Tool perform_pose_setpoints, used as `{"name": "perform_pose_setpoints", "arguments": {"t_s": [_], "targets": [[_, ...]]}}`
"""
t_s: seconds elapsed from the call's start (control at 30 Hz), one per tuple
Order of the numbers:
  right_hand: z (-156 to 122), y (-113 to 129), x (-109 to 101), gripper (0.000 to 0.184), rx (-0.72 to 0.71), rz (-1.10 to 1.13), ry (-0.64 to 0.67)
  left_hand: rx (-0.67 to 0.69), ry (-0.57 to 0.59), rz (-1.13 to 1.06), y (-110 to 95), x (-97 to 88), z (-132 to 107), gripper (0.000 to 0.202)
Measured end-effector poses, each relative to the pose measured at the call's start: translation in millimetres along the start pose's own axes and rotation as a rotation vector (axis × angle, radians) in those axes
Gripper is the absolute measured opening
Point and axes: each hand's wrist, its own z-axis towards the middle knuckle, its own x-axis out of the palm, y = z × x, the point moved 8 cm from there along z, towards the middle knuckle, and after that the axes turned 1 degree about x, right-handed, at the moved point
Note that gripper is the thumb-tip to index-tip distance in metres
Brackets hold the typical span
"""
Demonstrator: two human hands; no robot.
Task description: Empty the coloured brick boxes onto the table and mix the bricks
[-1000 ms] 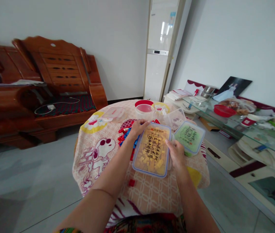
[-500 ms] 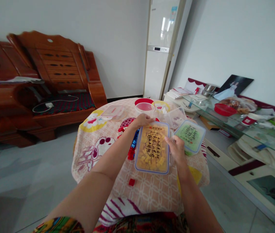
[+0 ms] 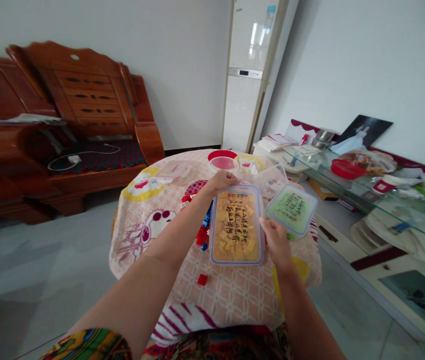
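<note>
Swung straighter since a second ago, ngl: the rectangular clear plastic box of yellow pieces [image 3: 237, 237], blue-rimmed lid on. Its right edge is grasped by the right hand [image 3: 276, 241], thumb on the rim; whether its far edge is gripped by the left hand [image 3: 221, 182] can't be told. Red and blue plastic bricks [image 3: 202, 235] are scattered just left, a blue-rimmed green-filled plastic box [image 3: 292, 211] is parked right, all over a beige patterned cloth [image 3: 235, 295].

A see-through plastic box [image 3: 237, 263] is full of little yellow blocks [image 3: 242, 246], and its cloudy lid [image 3: 250, 202] with a blue edge sits on top. Black writing [image 3: 234, 218] runs down the lid. The box is at five o'clock from the view's middle, its long sides pointing to twelve and six.
</note>
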Motion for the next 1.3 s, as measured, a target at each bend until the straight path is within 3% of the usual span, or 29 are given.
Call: {"name": "perform_pose_setpoints", "arguments": {"t_s": [0.17, 0.3, 0.43, 0.57, 0.77, 0.83, 0.93, 1.07, 1.13, 1.23, 1.3], "targets": [[-64, -43, 3, 0.051, 0.326, 0.194, 0.126, 0.098, -0.037, -0.021, -15, -13.5, -1, 0.032], [-100, -51, 9, 0.050, 0.455, 0.267, 0.159, 0.132, -0.011, -0.015, -46, -13.9, -12, 0.030], [-116, -47, 18, 0.047, 0.525, 0.394, 0.197, 0.198, -0.011, -0.056, -74, -11.3, -26, 0.023], [-123, -44, 23, 0.044, 0.580, 0.530, 0.209, 0.308, -0.016, -0.146, -87, -9.6, -52, 0.030], [-130, -45, 15, 0.040, 0.436, 0.555, 0.173, 0.328, -0.030, -0.206, -100, -16.3, -114, 0.052], [-133, -42, 12, 0.038, 0.371, 0.529, 0.175, 0.300, -0.069, -0.245, -95, -22.7, -126, 0.057], [-128, -29, 11, 0.033, 0.289, 0.513, 0.186, 0.256, -0.160, -0.303, -74, -28.7, -134, 0.062], [-99, 3, 19, 0.031, 0.184, 0.549, 0.133, 0.189, -0.233, -0.317, -33, -20.0, -142, 0.067], [-83, 21, 31, 0.034, 0.159, 0.545, 0.159, 0.170, -0.292, -0.304, -17, -24.9, -143, 0.069], [-62, 41, 44, 0.044, 0.085, 0.445, 0.230, 0.184, -0.436, -0.334, 0, -66.5, -132, 0.065], [-49, 46, 32, 0.048, -0.036, 0.287, 0.128, 0.216, -0.556, -0.379, 8, -114.3, -116, 0.054]]}}
